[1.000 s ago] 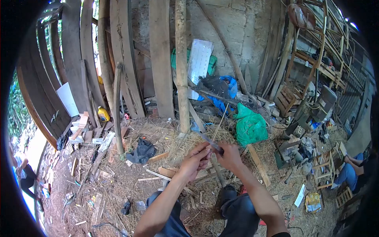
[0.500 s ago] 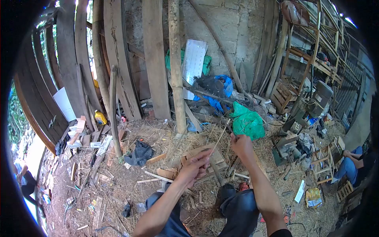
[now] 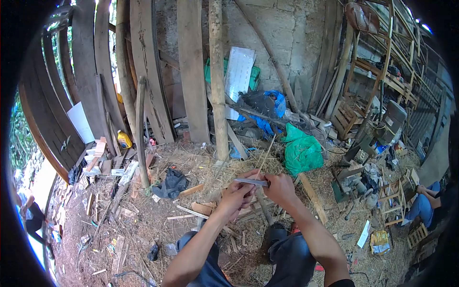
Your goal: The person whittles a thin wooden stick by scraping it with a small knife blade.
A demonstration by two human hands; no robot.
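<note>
My right hand (image 3: 280, 189) is closed round the handle of a knife (image 3: 252, 182), whose blade points left across my left hand. My left hand (image 3: 235, 196) pinches a thin light strip (image 3: 267, 154) that rises up and to the right between the two hands. The blade lies at the fingers of my left hand, close to the strip; whether it touches the strip I cannot tell. Both hands are in front of my knees, above the straw-littered ground.
A green plastic bag (image 3: 303, 152) lies beyond my right hand. A wooden post (image 3: 218, 86) stands ahead, with a black bag (image 3: 173, 183) left of it. One person sits at the far right (image 3: 425, 205), another person is at the left edge (image 3: 31, 210).
My right hand swung out to the right, away from my left hand, then came back beside it. The knife blade now lies flatter across my left hand.
</note>
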